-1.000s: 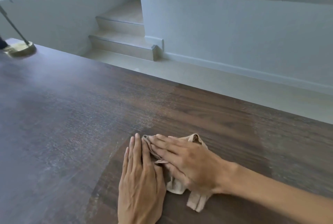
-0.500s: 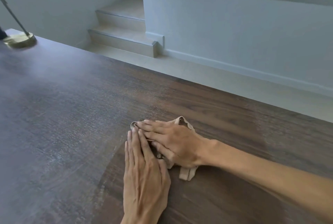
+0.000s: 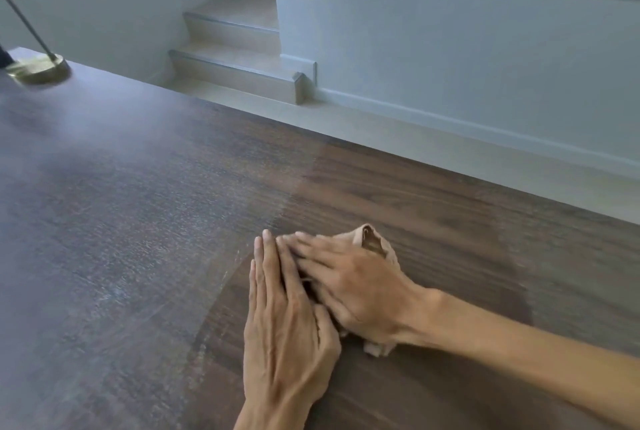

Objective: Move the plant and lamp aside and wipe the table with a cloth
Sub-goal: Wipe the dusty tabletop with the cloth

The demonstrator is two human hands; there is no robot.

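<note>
Already we have a darker wiped patch on the table (image 3: pixel 104 222), while the greyer stretch to the left looks left to do. Our lamp (image 3: pixel 38 68) stands at the far corner; no plant shows. Our right hand (image 3: pixel 360 287) and left hand (image 3: pixel 284 319) press flat, fingers straight, on the cloth (image 3: pixel 372 242).

Both hands w/ cloth (image 3: pixel 375 246) slid left across table (image 3: pixel 121 222), right fingers (image 3: pixel 304 249) now overlapping left hand (image 3: pixel 287 325).
</note>
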